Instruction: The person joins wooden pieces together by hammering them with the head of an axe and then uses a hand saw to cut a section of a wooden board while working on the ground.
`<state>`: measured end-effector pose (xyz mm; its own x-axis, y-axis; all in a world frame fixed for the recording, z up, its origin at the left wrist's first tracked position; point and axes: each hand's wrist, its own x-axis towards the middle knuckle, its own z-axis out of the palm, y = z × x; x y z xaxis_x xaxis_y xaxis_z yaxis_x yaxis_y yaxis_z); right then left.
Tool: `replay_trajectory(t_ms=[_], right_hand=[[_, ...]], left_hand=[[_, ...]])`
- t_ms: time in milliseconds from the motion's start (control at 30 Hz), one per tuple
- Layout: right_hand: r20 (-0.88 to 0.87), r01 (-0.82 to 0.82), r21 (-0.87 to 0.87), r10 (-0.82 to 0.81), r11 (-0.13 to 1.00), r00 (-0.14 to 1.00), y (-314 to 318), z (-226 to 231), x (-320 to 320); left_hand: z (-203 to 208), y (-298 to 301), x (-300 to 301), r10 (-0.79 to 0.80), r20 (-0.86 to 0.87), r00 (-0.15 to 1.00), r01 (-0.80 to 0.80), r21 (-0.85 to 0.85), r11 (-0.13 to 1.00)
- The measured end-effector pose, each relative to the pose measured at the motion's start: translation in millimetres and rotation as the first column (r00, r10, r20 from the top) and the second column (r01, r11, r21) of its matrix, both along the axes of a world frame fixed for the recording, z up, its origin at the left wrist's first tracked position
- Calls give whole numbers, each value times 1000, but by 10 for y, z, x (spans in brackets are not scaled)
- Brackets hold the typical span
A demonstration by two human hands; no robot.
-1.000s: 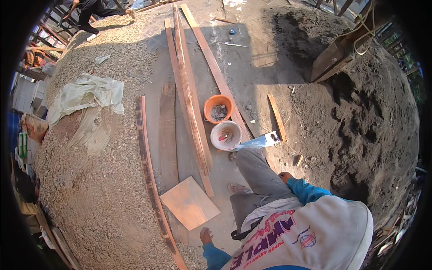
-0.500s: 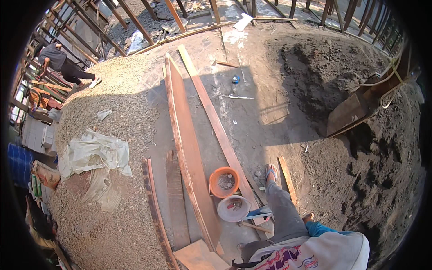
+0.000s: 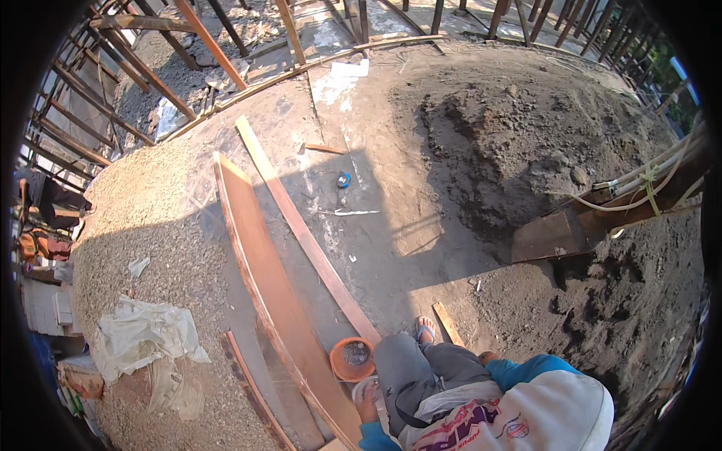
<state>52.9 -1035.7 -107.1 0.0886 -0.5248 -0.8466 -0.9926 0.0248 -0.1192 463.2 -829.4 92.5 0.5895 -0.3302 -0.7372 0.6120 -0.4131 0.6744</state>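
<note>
My left hand [image 3: 367, 406] reaches down beside my left knee, at the rim of a pale grey bucket [image 3: 362, 386]. My leg and hand cover most of that bucket, and the fingers are too small and hidden to read. Right beside it stands an orange bucket [image 3: 351, 353] with grey bits inside. My right hand [image 3: 489, 357] shows only in part, past the blue sleeve near my right knee; its fingers cannot be made out. A long brown board [image 3: 263, 255] lies left of the buckets, and a narrower plank [image 3: 312, 244] runs away from them.
A gravel heap [image 3: 165, 233] with a pale plastic sheet [image 3: 147, 334] lies left. Dark soil [image 3: 519, 150] and a wooden chute-like box [image 3: 553, 237] are at right. A small blue object [image 3: 344, 180] and a short stick [image 3: 325, 148] lie ahead. Another person [image 3: 56, 199] is far left.
My left hand has come into view at the grey bucket. My left knee now covers part of the buckets. The view has shifted, and the other person appears nearer the left rim.
</note>
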Motion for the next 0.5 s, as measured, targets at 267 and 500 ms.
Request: replay_trajectory(t_ms=[267, 500], right_hand=[[84, -257, 86, 250, 963, 965, -1593, 916, 2153], [18, -39, -195, 44, 980, 999, -2300, 899, 3420]], left_hand=[[-569, -1203, 1198, 36, -172, 985, -24, 71, 997], [-856, -1841, 2995, 30, -54, 998, -23, 139, 990]])
